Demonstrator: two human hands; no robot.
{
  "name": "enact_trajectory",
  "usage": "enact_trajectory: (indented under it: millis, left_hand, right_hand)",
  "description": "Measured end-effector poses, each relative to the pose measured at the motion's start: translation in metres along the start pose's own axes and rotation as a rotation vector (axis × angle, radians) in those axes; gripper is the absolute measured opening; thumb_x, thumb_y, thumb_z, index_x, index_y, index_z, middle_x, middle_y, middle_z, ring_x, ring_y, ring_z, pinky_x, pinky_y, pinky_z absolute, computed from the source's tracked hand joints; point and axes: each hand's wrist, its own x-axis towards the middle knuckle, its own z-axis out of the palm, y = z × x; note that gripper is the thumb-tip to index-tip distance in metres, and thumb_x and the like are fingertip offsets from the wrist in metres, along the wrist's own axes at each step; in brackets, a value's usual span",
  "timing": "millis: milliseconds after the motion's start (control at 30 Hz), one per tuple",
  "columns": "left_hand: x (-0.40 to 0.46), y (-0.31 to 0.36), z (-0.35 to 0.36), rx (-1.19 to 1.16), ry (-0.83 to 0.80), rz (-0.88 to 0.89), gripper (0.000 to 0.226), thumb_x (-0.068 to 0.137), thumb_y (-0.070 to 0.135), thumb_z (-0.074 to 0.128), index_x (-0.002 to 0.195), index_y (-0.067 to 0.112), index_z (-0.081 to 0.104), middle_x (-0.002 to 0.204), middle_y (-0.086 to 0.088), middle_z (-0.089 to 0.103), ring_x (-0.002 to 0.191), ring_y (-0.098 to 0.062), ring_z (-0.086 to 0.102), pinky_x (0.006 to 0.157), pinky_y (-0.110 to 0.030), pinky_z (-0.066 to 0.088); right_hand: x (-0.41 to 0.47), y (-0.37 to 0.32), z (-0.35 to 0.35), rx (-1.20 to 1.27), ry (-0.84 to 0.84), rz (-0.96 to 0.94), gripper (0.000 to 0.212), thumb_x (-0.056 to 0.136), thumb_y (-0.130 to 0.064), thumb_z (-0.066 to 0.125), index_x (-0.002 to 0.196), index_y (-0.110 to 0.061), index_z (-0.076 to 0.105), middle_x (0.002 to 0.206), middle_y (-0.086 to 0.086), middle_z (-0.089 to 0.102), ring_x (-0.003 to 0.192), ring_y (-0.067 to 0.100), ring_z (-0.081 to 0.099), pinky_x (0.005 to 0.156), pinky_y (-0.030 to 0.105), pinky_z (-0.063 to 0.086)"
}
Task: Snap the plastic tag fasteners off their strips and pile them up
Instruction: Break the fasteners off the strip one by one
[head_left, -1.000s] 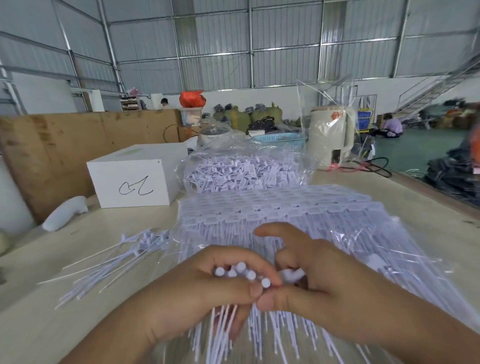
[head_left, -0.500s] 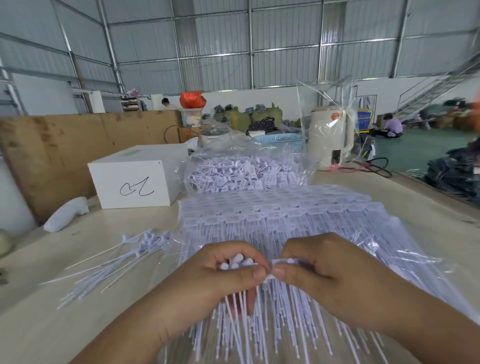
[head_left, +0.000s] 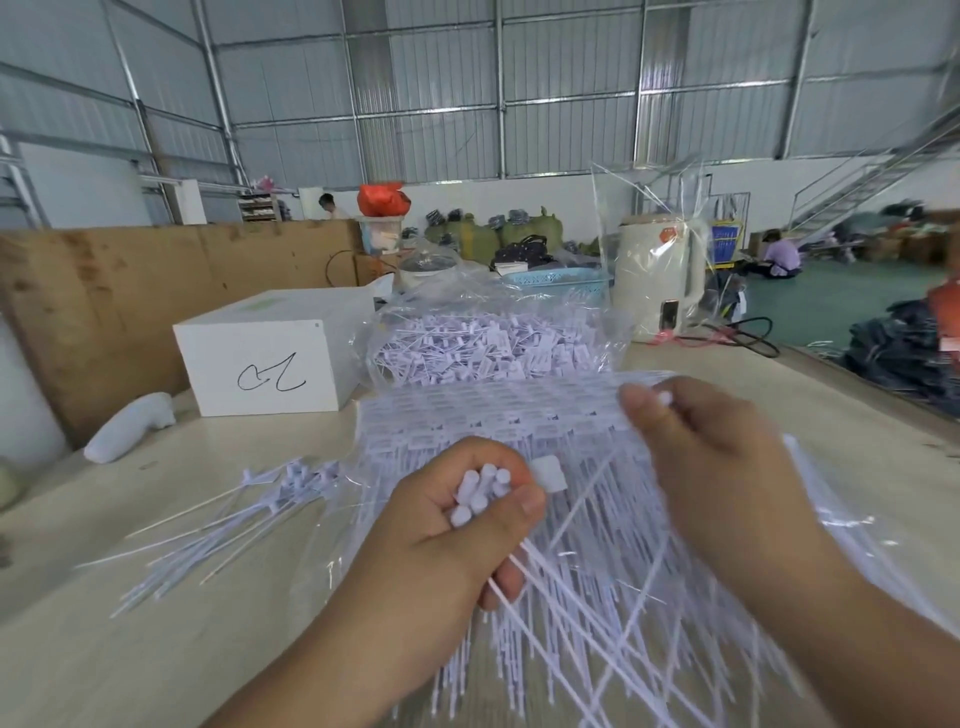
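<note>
Above a sheet of strips (head_left: 498, 415) on the table, the left hand (head_left: 457, 525) grips a bundle of fasteners (head_left: 480, 491) while the right hand (head_left: 711, 441) pinches one white piece (head_left: 664, 399) clear. Loose fasteners (head_left: 249, 504) pile left of the hands; clean snaps likely need a firm bundle and short, sharp pulls.

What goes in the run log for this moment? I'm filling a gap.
left hand: grips fastener bundle | right hand: pinches one fastener | loose pile: on table, left
</note>
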Motion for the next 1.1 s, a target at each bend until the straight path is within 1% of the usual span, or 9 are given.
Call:
enact_trajectory:
  millis: [67,167,333,433,567,767,867,967,1100]
  left_hand:
    - [-0.001,0.003,-0.001,-0.011,-0.013,-0.017,0.005,0.071,0.031,0.069,0.068,0.027,0.067,0.05,0.008,0.052,0.039,-0.011,0.052,0.039,-0.016,0.037]
    - [0.0,0.001,-0.005,0.04,-0.114,-0.034,0.01,0.07,0.037,0.074,0.075,0.029,0.07,0.056,0.011,0.053,0.042,-0.009,0.052,0.043,-0.021,0.037]
    - [0.003,-0.003,-0.012,0.038,-0.246,-0.045,0.021,0.066,0.037,0.072,0.086,0.031,0.073,0.084,0.003,0.072,0.056,-0.009,0.06,0.05,-0.024,0.045]
    - [0.006,-0.005,-0.016,0.028,-0.317,-0.053,0.029,0.073,0.025,0.07,0.101,0.026,0.073,0.101,-0.007,0.074,0.081,-0.036,0.065,0.068,-0.045,0.052]
    - [0.008,-0.005,-0.025,0.106,-0.429,-0.151,0.021,0.075,0.027,0.073,0.095,0.023,0.075,0.096,-0.01,0.071,0.07,-0.016,0.06,0.062,-0.041,0.046]
    - [0.011,0.0,-0.034,0.13,-0.586,-0.227,0.022,0.077,0.016,0.071,0.097,0.025,0.077,0.095,0.004,0.074,0.083,-0.008,0.066,0.07,-0.029,0.051]
    - [0.012,0.002,-0.034,0.098,-0.584,-0.198,0.024,0.082,0.003,0.068,0.09,0.024,0.076,0.083,0.011,0.072,0.075,0.001,0.066,0.066,-0.012,0.049]
    - [0.012,-0.001,-0.039,0.099,-0.518,-0.156,0.013,0.077,0.013,0.076,0.083,0.024,0.076,0.072,0.01,0.068,0.064,-0.002,0.063,0.061,-0.017,0.051]
    - [0.012,-0.007,-0.04,0.126,-0.365,-0.09,0.013,0.068,0.026,0.081,0.079,0.022,0.076,0.072,0.002,0.066,0.062,-0.008,0.06,0.058,-0.023,0.05]
  right_hand:
    - [0.003,-0.001,-0.011,0.11,-0.046,0.007,0.05,0.084,-0.061,0.056,0.072,-0.012,0.052,0.051,-0.007,0.035,0.044,0.005,0.029,0.042,0.017,0.025]
    - [-0.008,-0.004,-0.004,0.16,-0.435,-0.067,0.02,0.083,-0.052,0.061,0.095,-0.036,0.061,0.058,-0.01,0.048,0.051,0.007,0.038,0.046,0.024,0.029]
    - [-0.016,-0.004,0.006,-0.023,-0.722,-0.154,0.045,0.087,-0.06,0.048,0.129,-0.051,0.035,0.091,-0.014,0.066,0.08,0.004,0.063,0.073,0.033,0.051]
    - [-0.014,-0.001,0.001,-0.099,-0.746,-0.139,0.061,0.082,-0.066,0.049,0.135,-0.056,0.022,0.112,-0.019,0.063,0.102,0.002,0.062,0.09,0.037,0.05]
    - [-0.019,-0.004,0.004,-0.184,-0.799,-0.187,0.069,0.074,-0.075,0.043,0.132,-0.066,0.008,0.098,-0.024,0.051,0.089,-0.001,0.056,0.073,0.02,0.043]
    - [-0.024,-0.004,0.011,-0.18,-0.839,-0.186,0.072,0.084,-0.059,0.057,0.13,-0.07,0.002,0.103,-0.034,0.041,0.096,-0.012,0.049,0.081,0.004,0.035]
    - [-0.021,-0.003,0.01,-0.178,-0.794,-0.175,0.061,0.076,-0.071,0.055,0.127,-0.066,0.022,0.101,-0.029,0.045,0.089,-0.008,0.052,0.074,0.013,0.041]
    - [-0.014,0.0,0.002,-0.169,-0.761,-0.166,0.042,0.076,-0.07,0.056,0.103,-0.038,0.056,0.079,-0.013,0.056,0.063,0.001,0.052,0.059,0.026,0.043]
    - [-0.009,0.001,-0.004,-0.163,-0.771,-0.071,0.045,0.08,-0.066,0.057,0.077,-0.021,0.057,0.059,-0.008,0.046,0.052,0.002,0.04,0.053,0.027,0.032]
